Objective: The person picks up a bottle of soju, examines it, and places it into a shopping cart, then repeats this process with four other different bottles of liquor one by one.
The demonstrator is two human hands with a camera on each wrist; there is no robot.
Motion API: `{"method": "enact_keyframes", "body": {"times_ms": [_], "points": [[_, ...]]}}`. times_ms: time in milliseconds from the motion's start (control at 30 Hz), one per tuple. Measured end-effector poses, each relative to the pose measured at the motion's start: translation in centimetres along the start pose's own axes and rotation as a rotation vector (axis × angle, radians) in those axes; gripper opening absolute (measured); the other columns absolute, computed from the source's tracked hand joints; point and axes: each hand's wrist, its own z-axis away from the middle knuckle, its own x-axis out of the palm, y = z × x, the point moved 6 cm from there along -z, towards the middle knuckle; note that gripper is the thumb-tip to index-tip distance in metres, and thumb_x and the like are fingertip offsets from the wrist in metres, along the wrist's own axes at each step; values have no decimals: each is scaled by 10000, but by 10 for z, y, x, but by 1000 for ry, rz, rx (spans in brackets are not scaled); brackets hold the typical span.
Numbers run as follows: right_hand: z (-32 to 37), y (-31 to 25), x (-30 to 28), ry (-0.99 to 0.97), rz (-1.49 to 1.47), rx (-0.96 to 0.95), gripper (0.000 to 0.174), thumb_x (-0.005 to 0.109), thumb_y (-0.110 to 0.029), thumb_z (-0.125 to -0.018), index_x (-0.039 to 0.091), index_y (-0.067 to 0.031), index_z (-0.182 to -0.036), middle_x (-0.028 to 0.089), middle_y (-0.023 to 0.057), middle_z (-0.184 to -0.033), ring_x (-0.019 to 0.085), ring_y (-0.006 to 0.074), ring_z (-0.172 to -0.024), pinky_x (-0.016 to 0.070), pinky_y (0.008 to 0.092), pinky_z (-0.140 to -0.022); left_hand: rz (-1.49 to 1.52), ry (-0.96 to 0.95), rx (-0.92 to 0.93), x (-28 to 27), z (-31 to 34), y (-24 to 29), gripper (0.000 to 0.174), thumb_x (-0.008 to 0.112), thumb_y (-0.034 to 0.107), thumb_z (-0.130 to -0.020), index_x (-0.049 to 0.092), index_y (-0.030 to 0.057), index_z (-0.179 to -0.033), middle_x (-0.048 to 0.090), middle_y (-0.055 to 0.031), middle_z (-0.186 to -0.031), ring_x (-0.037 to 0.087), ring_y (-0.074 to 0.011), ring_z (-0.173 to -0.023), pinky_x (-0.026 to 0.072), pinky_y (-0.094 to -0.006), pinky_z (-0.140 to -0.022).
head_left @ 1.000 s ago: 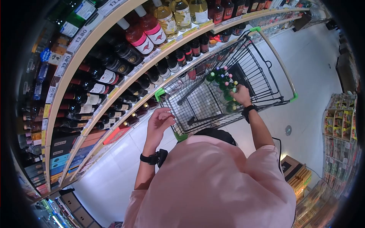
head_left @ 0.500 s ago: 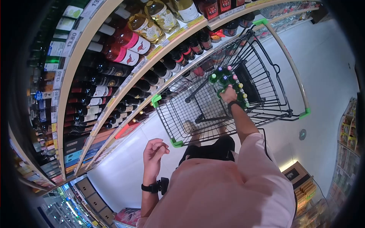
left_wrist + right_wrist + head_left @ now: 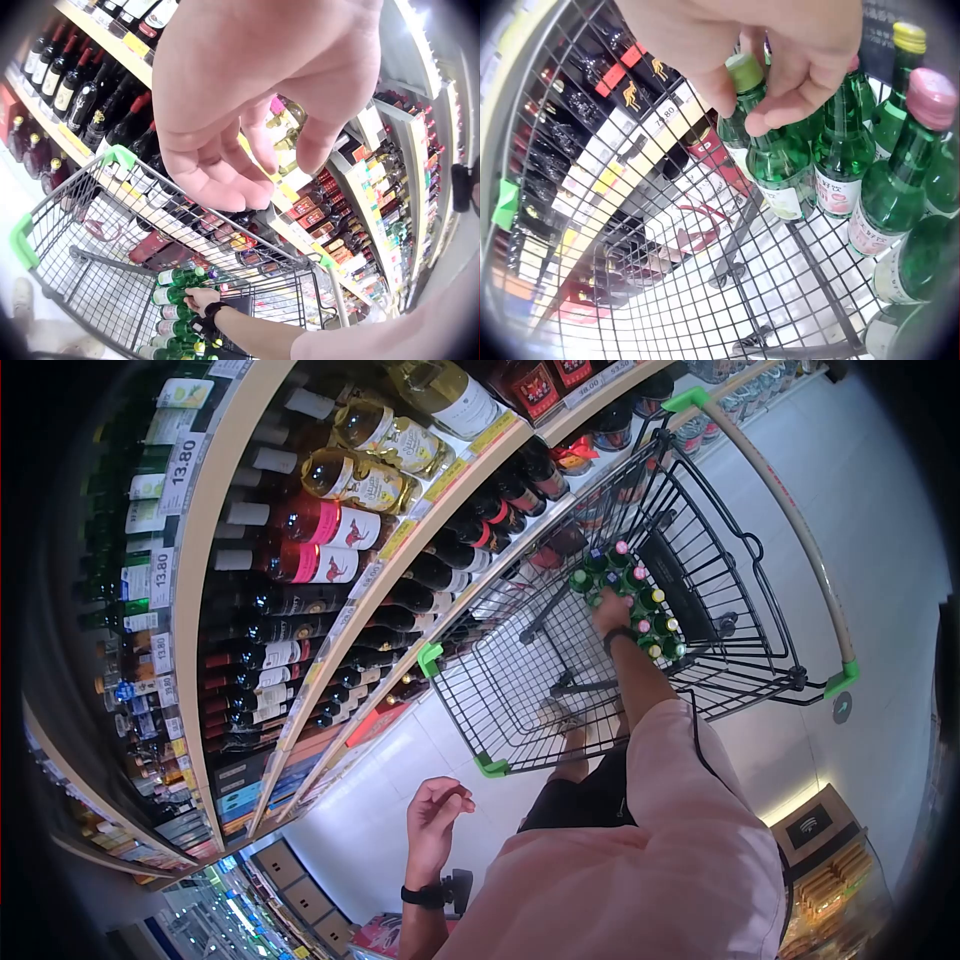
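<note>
My right hand reaches down into a wire shopping cart, among several green glass bottles standing in a cluster. In the right wrist view, its thumb and fingers pinch the neck of a green bottle with a light green cap and a pale label. Pink-capped and yellow-capped bottles stand close beside it, upright in the cart. My left hand hangs outside the cart with fingers loosely curled and nothing in them; the left wrist view shows it large and near.
Shelves of wine bottles with price tags run along the left and beyond the cart. The cart's handle is on its right side. A black panel stands behind the green bottles. Wooden-fronted shelving is at the lower right.
My right hand has moved from the near side of the bottle cluster to its left side, onto a bottle's neck. The left hand has drawn away from the cart's edge. The head view has shifted.
</note>
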Motion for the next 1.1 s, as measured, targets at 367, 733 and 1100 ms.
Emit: {"method": "enact_keyframes", "body": {"times_ms": [367, 733, 1100], "points": [[45, 34, 10, -189, 110, 45, 392, 641, -165, -801, 560, 3, -1145, 645, 298, -1112, 634, 441, -1041, 508, 501, -919, 38, -30, 88, 10, -13, 24, 152, 619, 33, -929, 595, 30, -1079, 652, -83, -974, 625, -158, -844, 489, -296, -779], [86, -7, -72, -361, -678, 124, 132, 592, -58, -814, 665, 18, -733, 639, 90, -627, 600, 161, -473, 451, 283, -418, 7, -112, 172, 10, -13, 42, 125, 617, 39, -942, 594, 35, -1065, 666, -63, -960, 628, -135, -847, 489, -271, -764], [97, -28, -133, -310, -739, 154, 88, 546, -43, -924, 623, -13, -891, 635, 69, -699, 569, 136, -477, 419, 266, -398, 146, -113, 266, -17, -19, 42, 115, 627, 35, -934, 616, 65, -1045, 659, -15, -949, 636, -112, -823, 492, -253, -733]]}}
